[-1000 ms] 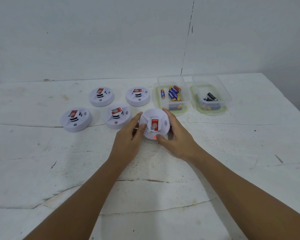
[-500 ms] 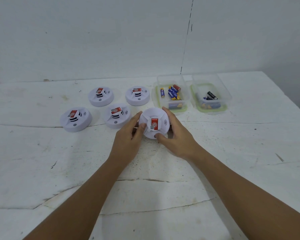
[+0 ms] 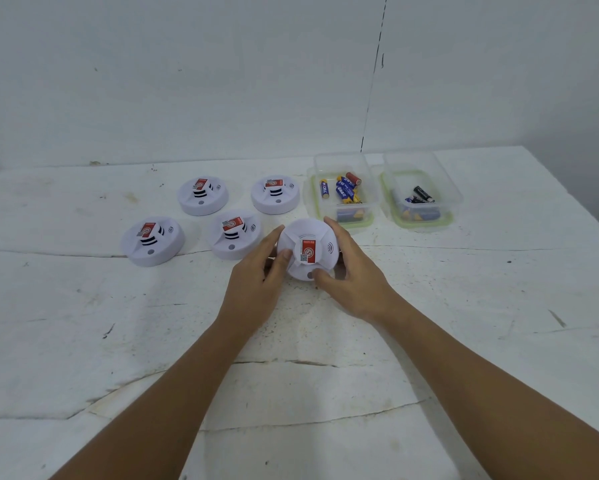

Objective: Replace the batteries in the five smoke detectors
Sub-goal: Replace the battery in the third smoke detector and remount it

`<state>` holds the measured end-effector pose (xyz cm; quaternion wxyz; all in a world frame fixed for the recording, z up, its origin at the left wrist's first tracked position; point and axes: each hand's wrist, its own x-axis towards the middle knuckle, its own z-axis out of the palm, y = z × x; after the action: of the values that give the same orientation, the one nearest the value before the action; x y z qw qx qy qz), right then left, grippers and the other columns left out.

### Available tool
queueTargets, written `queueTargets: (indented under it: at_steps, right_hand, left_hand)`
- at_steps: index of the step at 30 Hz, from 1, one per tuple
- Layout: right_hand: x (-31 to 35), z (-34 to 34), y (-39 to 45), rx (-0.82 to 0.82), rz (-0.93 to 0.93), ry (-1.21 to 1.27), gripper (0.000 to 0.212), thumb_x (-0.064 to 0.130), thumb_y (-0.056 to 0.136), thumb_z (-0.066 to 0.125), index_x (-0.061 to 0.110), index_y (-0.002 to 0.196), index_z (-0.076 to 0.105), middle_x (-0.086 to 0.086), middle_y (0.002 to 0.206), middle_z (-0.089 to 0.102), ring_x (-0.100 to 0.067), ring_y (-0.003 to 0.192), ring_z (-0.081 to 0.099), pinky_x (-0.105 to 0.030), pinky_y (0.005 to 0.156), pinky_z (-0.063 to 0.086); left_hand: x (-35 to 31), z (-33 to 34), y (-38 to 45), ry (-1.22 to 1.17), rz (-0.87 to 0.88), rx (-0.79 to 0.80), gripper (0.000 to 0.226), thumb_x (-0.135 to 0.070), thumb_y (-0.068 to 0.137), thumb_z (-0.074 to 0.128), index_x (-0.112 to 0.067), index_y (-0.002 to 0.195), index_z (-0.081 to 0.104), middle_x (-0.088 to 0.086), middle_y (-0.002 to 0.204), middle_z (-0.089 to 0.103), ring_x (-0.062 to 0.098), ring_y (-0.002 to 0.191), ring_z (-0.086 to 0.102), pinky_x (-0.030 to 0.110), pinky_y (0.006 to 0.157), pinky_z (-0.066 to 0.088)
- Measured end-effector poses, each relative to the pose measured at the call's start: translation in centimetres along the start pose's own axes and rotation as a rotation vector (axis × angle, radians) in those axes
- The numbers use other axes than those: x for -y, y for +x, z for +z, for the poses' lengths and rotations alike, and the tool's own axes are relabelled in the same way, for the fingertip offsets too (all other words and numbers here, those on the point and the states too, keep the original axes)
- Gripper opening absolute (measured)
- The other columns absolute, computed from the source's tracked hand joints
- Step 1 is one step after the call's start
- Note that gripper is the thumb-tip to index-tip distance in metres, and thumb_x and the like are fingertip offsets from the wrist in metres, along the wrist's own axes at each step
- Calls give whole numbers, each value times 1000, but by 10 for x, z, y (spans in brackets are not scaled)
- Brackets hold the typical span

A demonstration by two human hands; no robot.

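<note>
Held detector [image 3: 308, 249]: I see a white round disc with a red label and vent slits, just in front of the battery tub [image 3: 343, 161].
Left hand [image 3: 260, 285]: fingers curled on its left rim.
Right hand [image 3: 355, 275]: fingers wrapped round its right rim.
Other detectors [image 3: 235, 237]: four, left of it.

Little can be read. "PKCELL" is printed lengthwise on a blue and yellow battery [image 3: 324, 187] lying in the left clear container [image 3: 370, 188] near the tabletop's far edge. A red label [image 3: 308, 250] with a small QR code and a round emblem is carried on top of the smoke detector [image 3: 320, 237] held between both hands; its lettering is too small to be made out. A sound-wave sign [image 3: 330, 247] is moulded beside that label. Similar red labels are borne by the four other detectors [image 3: 152, 240], none legible.
</note>
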<state>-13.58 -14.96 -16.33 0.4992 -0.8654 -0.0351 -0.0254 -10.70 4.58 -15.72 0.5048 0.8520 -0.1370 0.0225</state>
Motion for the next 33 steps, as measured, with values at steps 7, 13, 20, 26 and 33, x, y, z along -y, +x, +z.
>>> queueTargets:
  at_steps: [7,13,20,26,33]
  right_hand:
    - [0,0,0,3,-6,-4,84,46,81,67,60,149,20,51,134,41,-2,132,53,-44,108,51]
    - [0,0,0,1,-6,-9,84,36,86,70,56,151,22,53,129,42,1,129,54,-42,108,52]
    - [0,1,1,-12,0,-12,91,47,81,69,48,157,19,31,149,44,-3,135,51,-44,110,50]
    - [-1,1,1,-4,-5,-6,89,44,82,70,50,156,20,47,136,42,-3,133,52,-43,109,51]
    - [-2,0,1,-5,-15,-8,87,38,84,72,55,153,22,51,131,44,-1,130,54,-42,107,53]
  left_hand:
    - [0,0,0,-1,2,-3,40,-36,108,50,-36,148,52,-17,106,69,-5,93,63,6,76,43]
    - [-1,0,-1,-6,9,-9,40,-36,109,50,-34,148,53,-15,109,70,-6,95,64,5,77,44]
    - [2,1,1,7,0,-4,41,-39,108,49,-34,149,51,-13,115,70,-4,99,64,4,79,44]
    - [3,1,1,6,2,-8,41,-39,108,49,-35,149,51,-13,115,70,-1,101,65,3,79,43]
    - [4,1,2,6,5,-3,41,-40,108,49,-34,149,51,-13,118,70,0,104,65,4,81,45]
